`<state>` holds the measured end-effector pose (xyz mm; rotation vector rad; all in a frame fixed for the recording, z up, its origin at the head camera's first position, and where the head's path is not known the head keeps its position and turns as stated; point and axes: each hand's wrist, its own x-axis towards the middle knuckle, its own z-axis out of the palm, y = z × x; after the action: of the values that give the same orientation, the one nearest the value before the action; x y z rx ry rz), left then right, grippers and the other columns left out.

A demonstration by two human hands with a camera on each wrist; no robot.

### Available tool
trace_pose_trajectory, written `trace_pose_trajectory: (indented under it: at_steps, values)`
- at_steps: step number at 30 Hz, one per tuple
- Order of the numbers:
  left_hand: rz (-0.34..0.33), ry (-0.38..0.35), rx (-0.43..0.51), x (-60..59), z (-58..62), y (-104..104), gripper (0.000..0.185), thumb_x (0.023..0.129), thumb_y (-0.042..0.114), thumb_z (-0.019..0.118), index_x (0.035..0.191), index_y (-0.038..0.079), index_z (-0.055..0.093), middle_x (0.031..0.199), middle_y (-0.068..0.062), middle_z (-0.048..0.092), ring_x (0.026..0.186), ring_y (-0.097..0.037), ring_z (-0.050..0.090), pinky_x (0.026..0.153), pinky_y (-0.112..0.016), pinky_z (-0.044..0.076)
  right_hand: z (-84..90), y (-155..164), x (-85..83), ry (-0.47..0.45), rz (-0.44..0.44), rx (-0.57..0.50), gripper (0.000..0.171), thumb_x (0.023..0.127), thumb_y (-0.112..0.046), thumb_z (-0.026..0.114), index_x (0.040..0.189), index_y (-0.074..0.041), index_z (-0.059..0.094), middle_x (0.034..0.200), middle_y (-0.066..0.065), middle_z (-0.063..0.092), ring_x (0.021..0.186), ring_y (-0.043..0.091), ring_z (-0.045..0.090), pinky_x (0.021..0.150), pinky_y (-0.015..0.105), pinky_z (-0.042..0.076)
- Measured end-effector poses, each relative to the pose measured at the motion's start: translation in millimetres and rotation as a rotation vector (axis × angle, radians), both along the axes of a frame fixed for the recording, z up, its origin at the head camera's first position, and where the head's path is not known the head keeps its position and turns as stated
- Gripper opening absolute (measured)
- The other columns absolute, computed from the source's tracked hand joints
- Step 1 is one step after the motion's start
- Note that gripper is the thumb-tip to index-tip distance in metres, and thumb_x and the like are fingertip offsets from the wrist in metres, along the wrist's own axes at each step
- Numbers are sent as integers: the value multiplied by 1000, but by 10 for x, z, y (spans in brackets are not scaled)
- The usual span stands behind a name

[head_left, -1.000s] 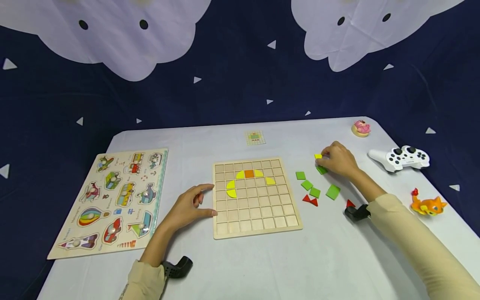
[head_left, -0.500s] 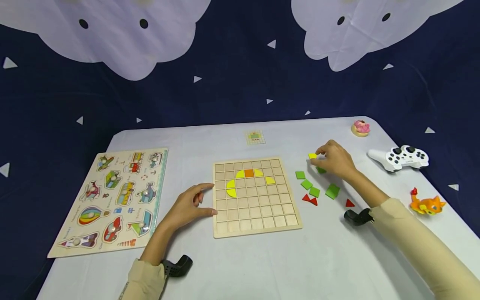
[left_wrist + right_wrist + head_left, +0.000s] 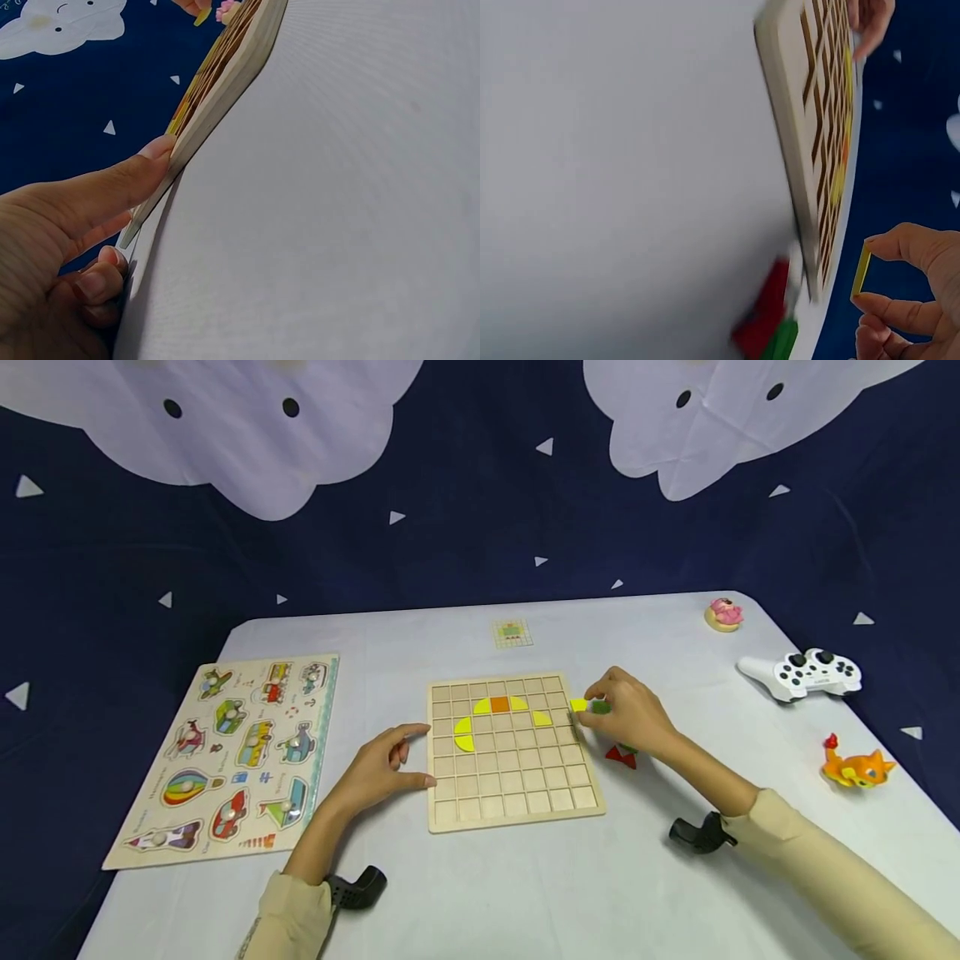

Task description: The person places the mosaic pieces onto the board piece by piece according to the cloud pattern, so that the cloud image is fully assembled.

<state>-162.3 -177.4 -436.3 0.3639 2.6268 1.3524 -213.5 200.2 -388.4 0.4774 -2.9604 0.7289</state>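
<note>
A square wooden grid board (image 3: 517, 817) lies on the table in the head view. Several yellow pieces, such as a quarter-round one (image 3: 542, 719), and one orange square (image 3: 498, 704) sit in its cells. My left hand (image 3: 377, 774) touches the board's left edge with thumb and index finger extended; the other fingers are bent. My right hand (image 3: 633, 714) pinches a yellow tile (image 3: 862, 271) between thumb and index finger, raised near the board's right edge. The tile shows edge-on in the right wrist view. Red triangles (image 3: 621, 757) and green tiles (image 3: 600, 707) lie partly hidden under that hand.
A small pattern card (image 3: 512, 633) lies behind the board. At left is a wooden vehicle puzzle (image 3: 232, 752). On the right stand a white game controller (image 3: 802, 675), an orange toy figure (image 3: 857, 770) and a pink figurine (image 3: 724, 614).
My right hand has moved left and toward me with the yellow tile, from above the green tiles to the board's right edge. My left hand has stayed at the board's left edge.
</note>
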Motion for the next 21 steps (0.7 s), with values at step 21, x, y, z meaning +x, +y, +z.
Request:
trace_pose_trajectory:
  at_steps: [21]
  values:
    - [-2, -9, 36, -10, -10, 5, 77, 71, 19, 90, 139, 8, 55, 82, -3, 43, 75, -17, 41, 69, -27, 35, -166, -381, 206, 20, 99, 15, 30, 74, -24, 83, 94, -3, 75, 94, 5, 62, 78, 16, 55, 69, 34, 48]
